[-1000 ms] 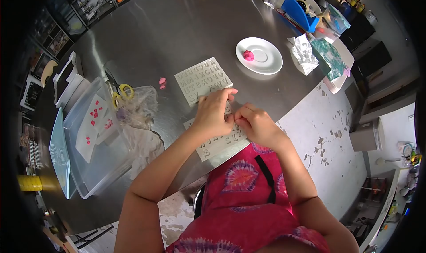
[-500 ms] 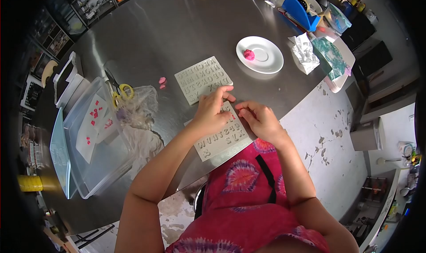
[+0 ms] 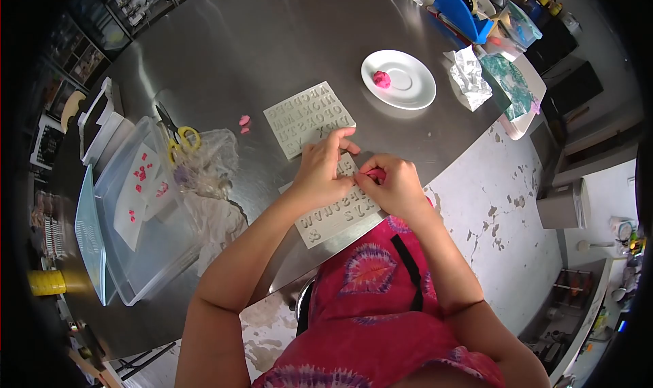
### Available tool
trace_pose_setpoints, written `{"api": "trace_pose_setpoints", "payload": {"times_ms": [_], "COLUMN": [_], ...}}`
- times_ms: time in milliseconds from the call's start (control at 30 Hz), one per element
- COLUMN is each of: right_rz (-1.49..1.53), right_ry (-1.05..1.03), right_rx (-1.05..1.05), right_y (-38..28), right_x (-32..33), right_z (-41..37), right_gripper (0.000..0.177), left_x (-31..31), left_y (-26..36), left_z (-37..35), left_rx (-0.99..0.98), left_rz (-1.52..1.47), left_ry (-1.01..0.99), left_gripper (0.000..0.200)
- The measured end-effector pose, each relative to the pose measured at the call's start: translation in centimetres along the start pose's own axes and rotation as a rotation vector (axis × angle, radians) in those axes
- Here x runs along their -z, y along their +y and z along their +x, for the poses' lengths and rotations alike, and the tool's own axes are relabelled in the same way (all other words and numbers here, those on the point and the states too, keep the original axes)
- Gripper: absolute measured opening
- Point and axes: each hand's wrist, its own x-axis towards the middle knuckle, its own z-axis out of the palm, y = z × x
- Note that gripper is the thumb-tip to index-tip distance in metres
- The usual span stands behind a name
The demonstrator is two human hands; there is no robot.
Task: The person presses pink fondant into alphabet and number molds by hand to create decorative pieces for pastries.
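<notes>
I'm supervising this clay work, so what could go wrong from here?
The near mould lies close to the edge of the table; pressure from the left hand might slide it off. The pink clay pinched in the right hand is small and may drop to the floor.

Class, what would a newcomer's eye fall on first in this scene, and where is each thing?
The left hand and right hand meet over the near letter mould at the table edge, the right pinching a pink piece. Beyond lie a second letter mould and a white plate holding a pink lump.
</notes>
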Motion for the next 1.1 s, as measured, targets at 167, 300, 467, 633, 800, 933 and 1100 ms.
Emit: {"api": "trace_pose_setpoints", "payload": {"times_ms": [167,300,467,633,800,933,1100], "right_rz": [0.003,0.099,0.0,0.02,0.011,0.042,0.144], "right_ry": [0.036,-0.055,0.126,-0.046,0.061,-0.035,-0.015], "right_rx": [0.011,-0.107,0.124,-0.087,0.026,-0.025,-0.154], "right_y": [0.1,-0.2,0.7,-0.6,0.4,0.2,0.3], "right_x": [0.2,0.9,-1.3,0.4,-1.3,0.0,0.0], "right_z": [0.1,0.2,-0.7,-0.1,-0.4,0.2,0.4], "right_gripper": [0.013,0.01,0.01,0.008,0.01,0.01,0.01], "left_x": [0.0,0.1,0.0,0.0,-0.1,0.0,-0.3], "left_y": [0.3,0.6,-0.2,-0.1,-0.7,-0.9,-1.0], "left_z": [0.0,-0.2,0.1,0.1,0.2,0.5,0.5], "left_rx": [-0.015,0.04,0.044,0.028,0.01,-0.009,0.02], "left_rz": [0.039,-0.035,-0.024,-0.071,-0.104,-0.387,-0.471], "left_ry": [0.017,0.009,-0.026,-0.001,0.011,0.116,0.19], "left_gripper": [0.076,0.076,0.077,0.077,0.079,0.076,0.072]}}
